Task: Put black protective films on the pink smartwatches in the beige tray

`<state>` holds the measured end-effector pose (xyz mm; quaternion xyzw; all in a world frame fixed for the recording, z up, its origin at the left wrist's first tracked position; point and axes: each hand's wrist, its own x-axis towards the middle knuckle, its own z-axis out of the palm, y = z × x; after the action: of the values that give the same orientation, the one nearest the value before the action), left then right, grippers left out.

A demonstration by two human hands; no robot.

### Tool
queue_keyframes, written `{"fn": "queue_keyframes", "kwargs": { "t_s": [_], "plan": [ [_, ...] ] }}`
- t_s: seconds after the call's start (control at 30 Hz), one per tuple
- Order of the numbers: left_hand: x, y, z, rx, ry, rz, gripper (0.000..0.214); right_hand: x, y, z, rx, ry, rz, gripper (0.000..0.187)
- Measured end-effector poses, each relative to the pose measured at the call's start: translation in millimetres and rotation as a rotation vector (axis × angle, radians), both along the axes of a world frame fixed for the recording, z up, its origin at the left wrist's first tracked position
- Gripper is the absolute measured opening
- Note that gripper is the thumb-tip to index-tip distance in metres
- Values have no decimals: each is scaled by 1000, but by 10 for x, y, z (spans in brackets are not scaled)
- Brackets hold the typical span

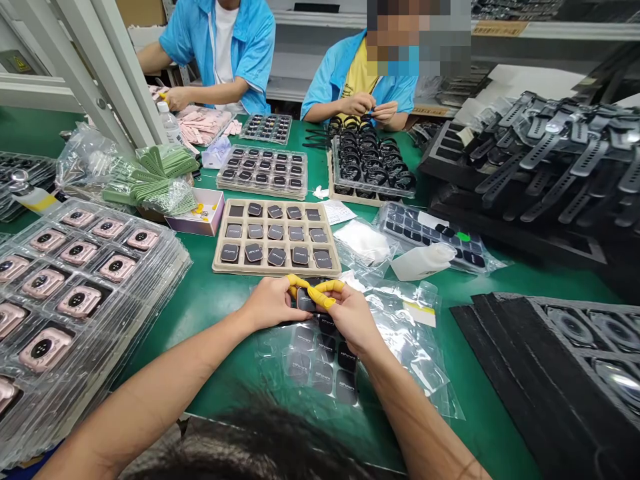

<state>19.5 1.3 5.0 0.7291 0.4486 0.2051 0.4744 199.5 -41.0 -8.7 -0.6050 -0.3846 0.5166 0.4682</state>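
Between my two hands is a dark, rounded-square watch face (305, 300) with white lettering. My left hand (270, 303) pinches it from the left side. My right hand (354, 319) has its thumb and finger closed on its right edge; yellow finger cots cover several fingertips. Under my hands lies a clear sheet of dark square films (323, 377) with the same lettering. Just beyond my hands, a beige tray (276, 269) holds similar square watch faces in its compartments, some lying askew.
Stacked clear trays of pink watch cases (80, 301) fill the left. A white bottle (423, 261) and plastic bags (367, 243) lie beyond my right hand. Black foam trays (520, 373) stand at right, grey straps (545, 150) behind. Two people in blue work across the table.
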Motion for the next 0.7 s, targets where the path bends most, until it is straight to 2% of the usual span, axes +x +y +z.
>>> {"fn": "queue_keyframes", "kwargs": {
  "t_s": [0.07, 0.17, 0.23, 0.27, 0.37, 0.4, 0.43, 0.5, 0.57, 0.67, 0.7],
  "plan": [
    [2, 2, 4, -2, 4, 7, 54, 33, -9, -8, 55, -132, 27, 48],
    [-7, 12, 6, -26, -30, 25, 54, 152, -29, 20, 198, -619, -72, 41],
    [-17, 25, -1, -71, -82, 47, 56, 242, -44, 53, 361, -897, -115, 40],
    [-22, 32, -9, -96, -112, 64, 56, 276, -51, 67, 468, -965, -54, 42],
    [-25, 54, -45, -162, -214, 106, 56, 307, -67, 74, 731, -1067, 376, 46],
    [-23, 60, -58, -172, -243, 117, 56, 299, -70, 66, 747, -1124, 479, 44],
    [-20, 64, -70, -178, -266, 126, 56, 288, -72, 56, 724, -1198, 516, 42],
    [-12, 66, -83, -185, -298, 141, 57, 267, -75, 40, 617, -1339, 433, 40],
    [-8, 61, -80, -193, -321, 156, 58, 256, -79, 37, 582, -1393, 376, 42],
    [-14, 53, -55, -209, -358, 164, 56, 246, -90, 52, 662, -1371, 500, 50],
    [-18, 53, -47, -215, -368, 163, 55, 244, -93, 55, 664, -1379, 499, 51]
  ]
}}
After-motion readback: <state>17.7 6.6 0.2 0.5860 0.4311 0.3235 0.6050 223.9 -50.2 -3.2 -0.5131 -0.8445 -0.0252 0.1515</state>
